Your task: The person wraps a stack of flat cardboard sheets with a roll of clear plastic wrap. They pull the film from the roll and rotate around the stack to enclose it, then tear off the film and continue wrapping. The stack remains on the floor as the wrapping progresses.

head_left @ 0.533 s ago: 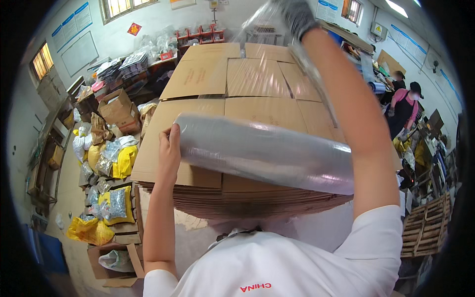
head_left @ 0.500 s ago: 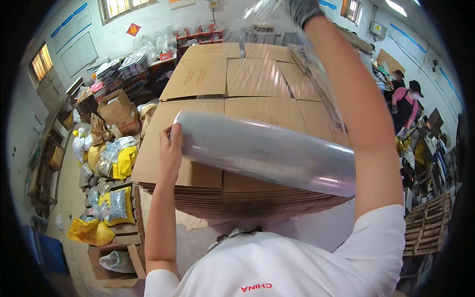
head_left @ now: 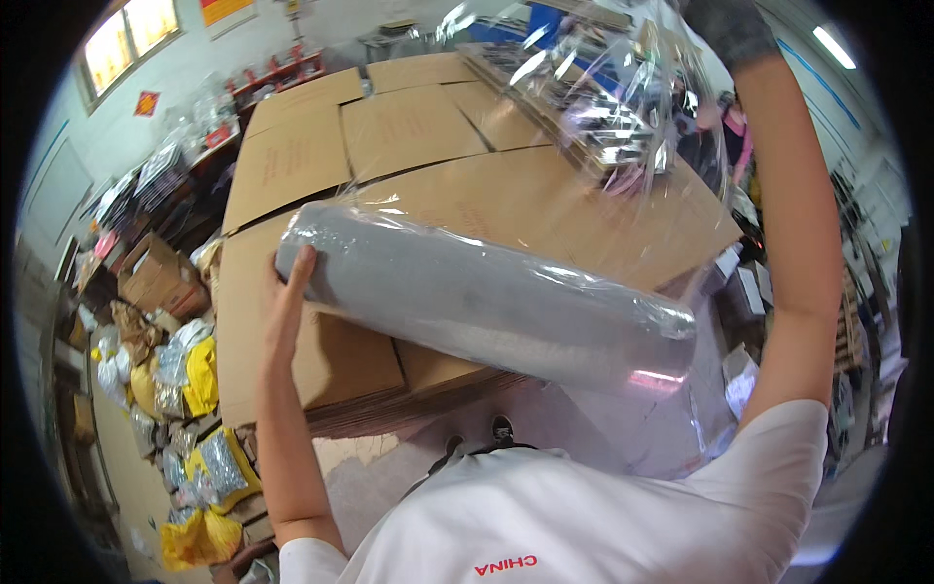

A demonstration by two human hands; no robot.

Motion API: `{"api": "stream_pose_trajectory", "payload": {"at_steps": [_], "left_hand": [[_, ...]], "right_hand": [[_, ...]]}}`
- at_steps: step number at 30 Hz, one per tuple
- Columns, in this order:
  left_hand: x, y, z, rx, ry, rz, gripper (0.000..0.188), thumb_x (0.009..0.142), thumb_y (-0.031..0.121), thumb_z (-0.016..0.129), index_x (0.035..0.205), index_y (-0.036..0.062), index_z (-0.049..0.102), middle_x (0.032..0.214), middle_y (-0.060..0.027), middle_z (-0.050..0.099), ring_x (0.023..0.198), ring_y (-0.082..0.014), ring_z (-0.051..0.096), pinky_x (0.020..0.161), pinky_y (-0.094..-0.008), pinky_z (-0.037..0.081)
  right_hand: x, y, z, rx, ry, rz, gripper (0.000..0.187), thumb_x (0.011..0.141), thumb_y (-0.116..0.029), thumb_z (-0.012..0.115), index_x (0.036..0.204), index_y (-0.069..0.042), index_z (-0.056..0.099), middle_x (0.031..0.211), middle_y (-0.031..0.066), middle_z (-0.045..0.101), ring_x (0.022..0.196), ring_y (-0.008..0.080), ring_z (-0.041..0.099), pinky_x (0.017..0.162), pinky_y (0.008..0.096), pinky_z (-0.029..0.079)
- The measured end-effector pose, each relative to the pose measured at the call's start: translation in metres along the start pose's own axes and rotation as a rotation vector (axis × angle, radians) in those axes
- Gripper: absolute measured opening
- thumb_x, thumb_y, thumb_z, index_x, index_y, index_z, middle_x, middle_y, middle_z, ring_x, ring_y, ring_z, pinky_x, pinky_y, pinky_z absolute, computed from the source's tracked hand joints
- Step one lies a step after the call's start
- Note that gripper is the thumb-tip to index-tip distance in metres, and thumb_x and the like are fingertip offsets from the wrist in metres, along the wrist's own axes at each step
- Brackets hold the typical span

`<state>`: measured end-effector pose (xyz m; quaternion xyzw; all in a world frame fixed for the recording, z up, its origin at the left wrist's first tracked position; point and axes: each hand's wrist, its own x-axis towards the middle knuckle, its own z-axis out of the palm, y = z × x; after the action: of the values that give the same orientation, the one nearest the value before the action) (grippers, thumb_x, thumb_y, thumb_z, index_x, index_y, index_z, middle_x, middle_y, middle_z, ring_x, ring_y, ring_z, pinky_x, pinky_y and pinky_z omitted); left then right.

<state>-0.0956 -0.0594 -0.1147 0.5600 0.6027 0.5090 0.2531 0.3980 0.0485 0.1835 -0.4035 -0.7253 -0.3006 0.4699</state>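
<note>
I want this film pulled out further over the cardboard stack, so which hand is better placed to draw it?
Probably the right hand: it is raised, gripping the loose film above the cardboard stack. The left hand only steadies the roll at its end.

Roll: I see a long grey roll of clear plastic stretch film [head_left: 486, 297], smooth and glossy, with bright glints along its skin.
Pulled film: thin transparent plastic sheet [head_left: 623, 127], crinkled and shiny.
Stack: flat brown cardboard sheets [head_left: 409, 136], matt and papery, with rough corrugated edges.
Glove: dark knitted cloth glove on my right hand [head_left: 730, 24], matt.
Shirt: white cotton T-shirt [head_left: 584, 516], soft and matt.
Bags: yellow plastic bags [head_left: 199, 375], slightly glossy.
</note>
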Motion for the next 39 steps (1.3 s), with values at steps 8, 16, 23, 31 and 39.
{"api": "stream_pose_trajectory", "payload": {"at_steps": [8, 16, 23, 31, 39], "left_hand": [[0.063, 0.015, -0.005, -0.284, -0.172, -0.123, 0.057, 0.093, 0.046, 0.062, 0.121, -0.004, 0.061, 0.12, -0.0105, 0.062, 0.109, -0.0191, 0.057, 0.096, -0.0313, 0.043], [0.042, 0.046, -0.013, -0.393, -0.226, -0.139, 0.054, 0.093, 0.04, 0.065, 0.13, 0.0016, 0.057, 0.123, -0.0081, 0.06, 0.111, -0.0152, 0.055, 0.096, -0.0273, 0.041], [-0.09, 0.159, -0.036, -0.082, -0.146, 0.078, 0.079, 0.085, 0.038, 0.074, 0.142, -0.005, 0.042, 0.133, -0.0148, 0.052, 0.119, -0.0228, 0.052, 0.103, -0.0349, 0.04], [-0.253, 0.207, 0.09, -0.099, -0.449, 0.169, 0.056, 0.078, 0.03, 0.084, 0.109, -0.0042, 0.053, 0.092, -0.0074, 0.064, 0.081, -0.0174, 0.062, 0.07, -0.0314, 0.051], [-0.372, 0.09, 0.221, 0.862, -0.872, 0.232, 0.075, 0.072, 0.05, 0.081, 0.112, -0.0056, 0.05, 0.084, -0.0248, 0.065, 0.076, -0.0408, 0.066, 0.069, -0.0458, 0.053]], "right_hand": [[-0.304, -0.059, -0.122, 1.248, -0.156, 1.306, 0.046, 0.095, -0.021, 0.063, 0.135, -0.001, 0.051, 0.126, 0.0111, 0.059, 0.112, 0.0192, 0.058, 0.096, 0.0306, 0.049], [-0.416, -0.128, -0.107, 0.89, 0.269, 1.648, 0.046, 0.101, -0.027, 0.054, 0.139, -0.003, 0.048, 0.132, 0.01, 0.057, 0.115, 0.0196, 0.056, 0.101, 0.0324, 0.045], [-0.489, -0.125, -0.098, 1.3, 0.5, 1.839, 0.064, 0.09, -0.047, 0.065, 0.139, -0.011, 0.046, 0.125, 0.0129, 0.06, 0.108, 0.0301, 0.06, 0.09, 0.0424, 0.053], [-0.68, -0.139, -0.16, 0.919, 0.547, 2.079, 0.03, 0.095, -0.048, 0.054, 0.093, -0.019, 0.062, 0.081, 0.0004, 0.058, 0.077, 0.0183, 0.057, 0.072, 0.0373, 0.05], [-0.811, -0.072, -0.304, 1.473, 1.278, 2.099, 0.036, 0.097, -0.049, 0.044, 0.093, -0.017, 0.059, 0.078, 0.0037, 0.059, 0.073, 0.0225, 0.057, 0.065, 0.038, 0.047]]}}
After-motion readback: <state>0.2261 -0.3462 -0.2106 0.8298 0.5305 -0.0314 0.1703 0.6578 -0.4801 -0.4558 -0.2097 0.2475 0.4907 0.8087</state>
